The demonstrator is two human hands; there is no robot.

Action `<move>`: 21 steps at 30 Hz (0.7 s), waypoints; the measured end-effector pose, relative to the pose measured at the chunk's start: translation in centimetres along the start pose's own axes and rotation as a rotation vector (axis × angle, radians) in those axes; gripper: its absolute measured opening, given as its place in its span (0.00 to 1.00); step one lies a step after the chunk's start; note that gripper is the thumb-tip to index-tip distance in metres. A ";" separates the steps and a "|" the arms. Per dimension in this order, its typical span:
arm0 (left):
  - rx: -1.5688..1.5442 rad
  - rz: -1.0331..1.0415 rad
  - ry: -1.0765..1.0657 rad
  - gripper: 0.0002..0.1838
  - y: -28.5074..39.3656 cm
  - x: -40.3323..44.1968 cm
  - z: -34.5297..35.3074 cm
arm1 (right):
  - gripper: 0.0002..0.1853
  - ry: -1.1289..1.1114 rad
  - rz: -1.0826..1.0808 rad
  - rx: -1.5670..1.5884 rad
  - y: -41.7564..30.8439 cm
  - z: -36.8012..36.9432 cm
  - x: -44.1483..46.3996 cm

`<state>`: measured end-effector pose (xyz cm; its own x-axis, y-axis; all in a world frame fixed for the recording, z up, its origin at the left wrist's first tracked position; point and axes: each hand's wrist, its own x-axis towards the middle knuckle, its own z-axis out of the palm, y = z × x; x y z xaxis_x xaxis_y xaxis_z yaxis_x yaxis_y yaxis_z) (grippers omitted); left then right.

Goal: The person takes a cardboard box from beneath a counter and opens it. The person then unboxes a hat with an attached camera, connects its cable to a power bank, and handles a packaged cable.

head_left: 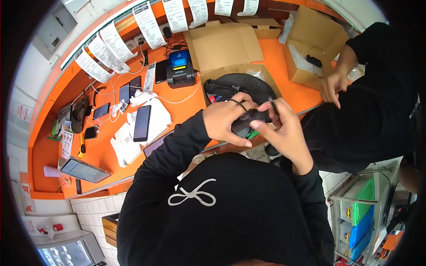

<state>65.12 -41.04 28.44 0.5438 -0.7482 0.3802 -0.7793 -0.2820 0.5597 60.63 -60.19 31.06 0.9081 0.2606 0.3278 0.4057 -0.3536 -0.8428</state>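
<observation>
Both of my hands are over an open cardboard box point(226, 46) on the orange counter. My left hand point(228, 117) has its fingers curled over a dark item point(242, 127), with a thin black cord point(242, 105) running across the fingers. My right hand point(284, 131) is just to the right, its thumb and index finger bent round a small black piece point(274, 107). A bit of green shows between the hands. Behind them in the box lie a round black object point(253, 84) and dark folded material point(219, 90).
A black receipt printer point(180, 71), a phone point(142, 123) on white papers point(157, 116), a tablet point(85, 170) and cables lie to the left. At the right are another open box point(306, 68) and a co-worker's hand point(333, 88). Receipts point(148, 24) hang above.
</observation>
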 end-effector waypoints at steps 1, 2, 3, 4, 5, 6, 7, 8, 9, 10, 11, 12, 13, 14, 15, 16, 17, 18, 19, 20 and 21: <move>0.085 -0.079 -0.090 0.41 0.8 0.2 -0.2 | 0.13 0.025 -0.100 -0.097 0.2 0.6 0.0; 0.171 -0.156 -0.179 0.40 1.3 0.5 -0.2 | 0.12 0.043 -0.141 -0.250 -0.2 0.8 -0.1; 0.194 -0.131 -0.218 0.38 1.4 0.7 -0.2 | 0.12 0.049 -0.139 -0.253 -0.2 1.1 -0.2; 0.194 -0.125 -0.220 0.38 1.0 0.6 0.2 | 0.12 0.022 -0.083 -0.293 0.1 1.4 -0.2; 0.203 -0.062 -0.227 0.39 0.1 0.4 0.9 | 0.11 -0.005 -0.027 -0.331 0.4 1.6 -0.3; 0.212 0.001 -0.234 0.40 -0.3 0.3 1.2 | 0.10 -0.038 -0.009 -0.332 0.8 1.4 -0.3; 0.211 0.005 -0.235 0.40 -0.4 0.1 1.3 | 0.10 -0.034 -0.008 -0.334 1.5 1.2 -0.4; 0.241 0.006 -0.173 0.40 -0.4 -0.2 1.3 | 0.09 -0.057 0.045 -0.119 2.3 1.2 -0.5; 0.270 0.007 -0.110 0.41 -0.4 -0.4 1.2 | 0.08 -0.080 0.096 0.096 2.7 1.1 -0.5; 0.268 0.010 -0.111 0.41 -0.4 -0.4 1.0 | 0.08 -0.059 0.090 0.305 2.7 1.0 -0.4; 0.278 -0.057 -0.162 0.39 -0.4 -0.5 0.8 | 0.07 -0.037 0.083 0.515 2.6 0.9 -0.3; 0.286 -0.125 -0.215 0.38 -0.4 -0.5 0.6 | 0.08 -0.001 0.132 0.496 1.4 0.0 -0.2; 0.295 -0.155 -0.268 0.39 -0.7 -0.7 0.7 | 0.09 0.073 0.152 0.556 1.3 -0.6 -0.2; 0.293 -0.148 -0.272 0.39 -1.3 -1.0 0.9 | 0.10 0.150 0.171 0.616 1.4 -1.1 -0.2; 0.277 -0.182 -0.270 0.39 -1.8 -1.3 1.2 | 0.10 0.160 0.159 0.650 1.3 -1.7 -0.1; 0.262 -0.215 -0.269 0.40 -2.2 -1.5 1.3 | 0.10 0.172 0.155 0.647 1.4 -1.9 -0.1; 0.195 -0.248 -0.253 0.39 -2.4 -1.5 1.3 | 0.10 0.142 0.134 0.646 1.4 -2.0 0.0; 0.196 -0.234 -0.261 0.39 -2.7 -1.4 1.3 | 0.11 0.114 0.113 0.646 1.5 -2.1 0.0; 0.140 -0.243 -0.249 0.38 -3.2 -1.3 1.4 | 0.12 0.091 0.081 0.662 1.7 -2.0 0.0; 0.084 -0.254 -0.238 0.38 -3.6 -1.3 1.7 | 0.12 0.105 0.082 0.659 1.6 -1.8 0.1; 0.082 -0.244 -0.244 0.38 -3.9 -1.1 2.0 | 0.13 0.108 0.037 0.643 1.5 -1.6 0.2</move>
<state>66.96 -40.27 24.35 0.6342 -0.7715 0.0497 -0.6633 -0.5099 0.5478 61.60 -62.15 30.52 0.9391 0.1553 0.3065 0.2614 0.2558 -0.9307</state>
